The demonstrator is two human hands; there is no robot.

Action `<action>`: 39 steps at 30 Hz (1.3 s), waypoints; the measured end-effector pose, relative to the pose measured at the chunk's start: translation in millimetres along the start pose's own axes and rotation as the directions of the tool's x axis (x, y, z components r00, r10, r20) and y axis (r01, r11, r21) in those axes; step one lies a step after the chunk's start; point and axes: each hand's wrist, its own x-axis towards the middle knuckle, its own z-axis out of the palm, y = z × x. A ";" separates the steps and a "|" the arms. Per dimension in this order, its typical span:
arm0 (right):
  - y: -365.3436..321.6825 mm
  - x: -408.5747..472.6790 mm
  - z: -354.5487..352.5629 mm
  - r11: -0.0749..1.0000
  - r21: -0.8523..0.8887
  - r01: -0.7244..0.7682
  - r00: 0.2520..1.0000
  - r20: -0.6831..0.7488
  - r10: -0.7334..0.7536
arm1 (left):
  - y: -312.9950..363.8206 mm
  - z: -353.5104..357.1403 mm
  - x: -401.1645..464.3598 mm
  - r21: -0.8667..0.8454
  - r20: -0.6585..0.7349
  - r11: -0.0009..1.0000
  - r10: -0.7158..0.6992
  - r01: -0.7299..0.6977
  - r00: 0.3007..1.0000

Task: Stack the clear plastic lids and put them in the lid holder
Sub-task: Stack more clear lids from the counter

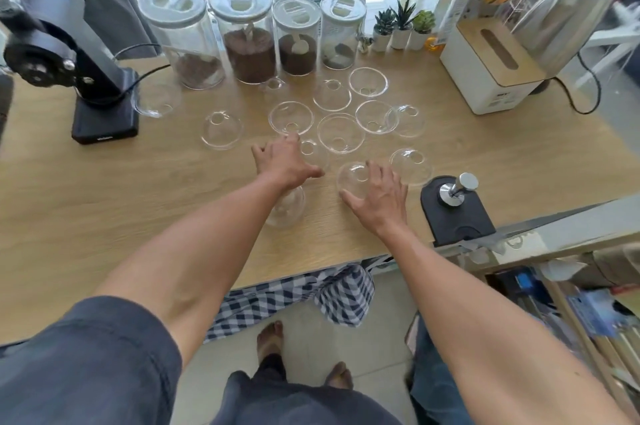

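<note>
A: Where are the clear dome lids (340, 132) found?

B: They are scattered singly over the wooden table (502, 161), in front of the coffee jars (248, 33) — some dome-up, some rim-up. One lid (354, 178) lies just under the right hand (377, 197), and another lid (286, 205) is partly hidden beneath the left forearm. No lid holder can be made out for certain.

A: And how are the hands held?

B: The right hand is spread wide, fingers straight, over the near lid; whether contact is made cannot be told. The left hand (284, 161) is reached forward with fingers relaxed, and nothing is gripped by it.

A: How should a lid be expected to handle?

B: It is judged to be very light, thin and springy — easily dented if squeezed, and likely to slide on the smooth wood. The rim is probably best pinched lightly from opposite sides, not the dome crown. Rim-up lids would need turning before nesting.
</note>
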 end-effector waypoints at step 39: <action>-45.9 -19.0 -11.4 0.925 0.374 0.066 0.998 -0.027 -0.060 | -58.7 4.0 -119.1 -0.143 -0.238 0.989 -0.001 -0.034 0.971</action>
